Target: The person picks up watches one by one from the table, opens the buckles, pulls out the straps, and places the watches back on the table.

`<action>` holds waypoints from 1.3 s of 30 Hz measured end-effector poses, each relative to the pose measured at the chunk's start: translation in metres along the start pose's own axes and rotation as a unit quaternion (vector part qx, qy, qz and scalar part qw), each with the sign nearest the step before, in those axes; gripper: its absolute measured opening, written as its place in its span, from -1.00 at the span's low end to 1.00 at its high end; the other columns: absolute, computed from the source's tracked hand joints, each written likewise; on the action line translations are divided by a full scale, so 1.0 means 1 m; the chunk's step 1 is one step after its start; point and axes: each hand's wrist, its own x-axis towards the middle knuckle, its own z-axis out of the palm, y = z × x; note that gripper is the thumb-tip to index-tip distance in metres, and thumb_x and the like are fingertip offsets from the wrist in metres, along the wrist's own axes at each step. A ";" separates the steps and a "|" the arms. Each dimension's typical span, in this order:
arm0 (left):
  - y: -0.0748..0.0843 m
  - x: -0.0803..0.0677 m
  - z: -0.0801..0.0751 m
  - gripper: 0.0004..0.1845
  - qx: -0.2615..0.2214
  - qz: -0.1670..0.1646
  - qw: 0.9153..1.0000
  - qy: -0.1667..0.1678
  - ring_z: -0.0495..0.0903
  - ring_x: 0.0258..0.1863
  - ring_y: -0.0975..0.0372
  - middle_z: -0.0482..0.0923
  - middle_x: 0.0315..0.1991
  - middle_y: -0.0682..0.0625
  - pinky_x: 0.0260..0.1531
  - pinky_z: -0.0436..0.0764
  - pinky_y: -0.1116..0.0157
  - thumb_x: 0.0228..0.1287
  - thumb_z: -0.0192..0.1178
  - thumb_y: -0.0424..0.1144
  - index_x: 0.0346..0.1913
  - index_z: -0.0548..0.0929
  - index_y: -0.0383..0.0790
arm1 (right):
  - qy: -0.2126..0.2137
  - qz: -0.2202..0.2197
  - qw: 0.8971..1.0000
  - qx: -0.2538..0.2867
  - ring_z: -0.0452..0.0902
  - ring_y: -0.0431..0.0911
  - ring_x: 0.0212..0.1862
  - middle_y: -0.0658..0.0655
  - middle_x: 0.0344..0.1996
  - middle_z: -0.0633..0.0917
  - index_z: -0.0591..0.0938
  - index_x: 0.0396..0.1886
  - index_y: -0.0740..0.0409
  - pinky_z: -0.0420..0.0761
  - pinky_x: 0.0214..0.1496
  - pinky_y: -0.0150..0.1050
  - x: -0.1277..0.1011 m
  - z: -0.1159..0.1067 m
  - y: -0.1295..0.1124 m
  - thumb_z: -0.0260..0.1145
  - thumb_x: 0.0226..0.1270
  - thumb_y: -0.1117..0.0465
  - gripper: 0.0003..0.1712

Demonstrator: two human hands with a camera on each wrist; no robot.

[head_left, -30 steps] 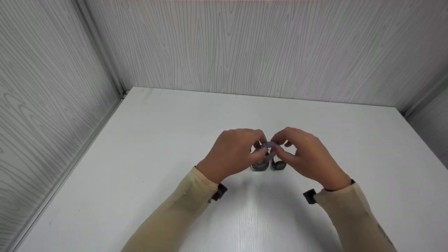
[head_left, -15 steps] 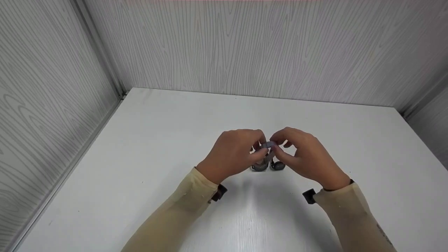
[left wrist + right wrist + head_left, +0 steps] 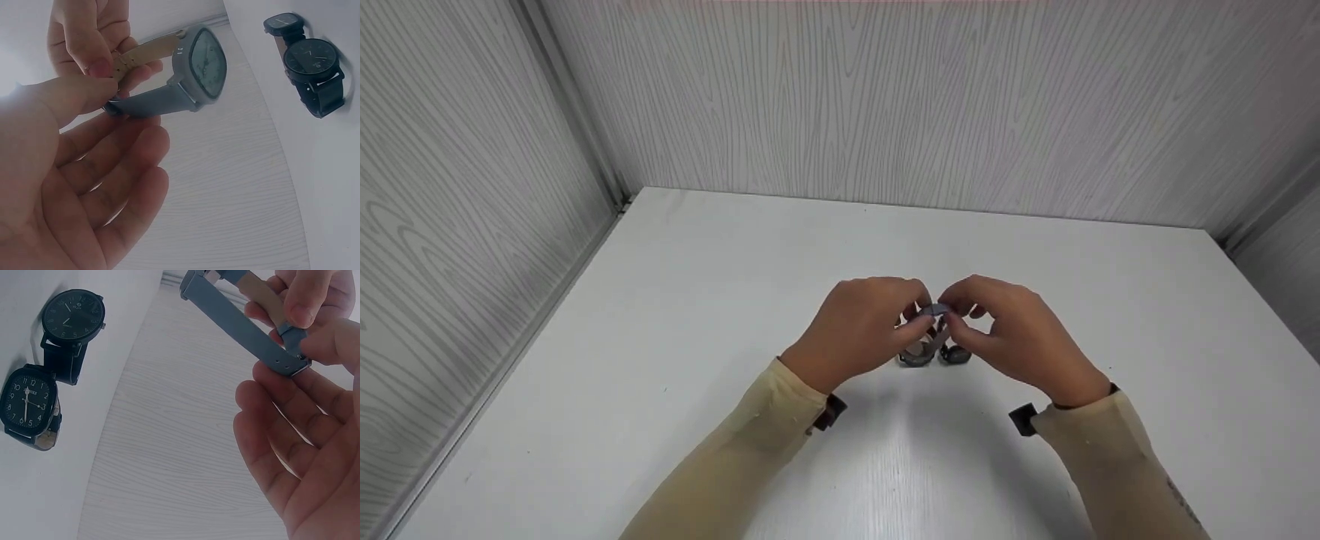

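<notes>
Both hands hold a wristwatch [image 3: 207,63] with a blue-grey strap, tan on its inner side, up in front of the person. My left hand [image 3: 870,319] pinches the strap near its buckle [image 3: 301,370] between thumb and fingers. From the other side, my right hand [image 3: 1016,334] pinches the strap ends there with thumb and fingertips. The strap forms a loop, its ends meeting at the buckle. In the left wrist view the round dial faces right, away from the fingers. Fingertips partly hide the strap ends.
Two more watches with black dials rest on the white table [image 3: 720,300] by the hands: a round one [image 3: 73,318] and a squarish one [image 3: 29,402]. Pale wood-grain panels [image 3: 840,105] rise behind the table and at its sides.
Both hands stay in nearly the same place. The strap between the fingertips has shifted and turned slightly, and the right fingers have moved a little.
</notes>
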 end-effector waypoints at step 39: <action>0.000 0.001 0.000 -0.91 0.001 -0.021 1.000 -0.020 0.60 -0.43 0.35 0.71 -0.38 0.14 -0.45 0.55 0.36 0.41 0.26 -0.24 -0.16 0.76 -0.09 | -0.022 0.028 0.999 -0.026 0.47 -0.27 -0.42 -0.25 -0.32 0.66 0.74 -0.10 -0.07 0.51 -0.38 -0.31 0.000 0.000 0.000 0.40 0.44 0.24 -0.87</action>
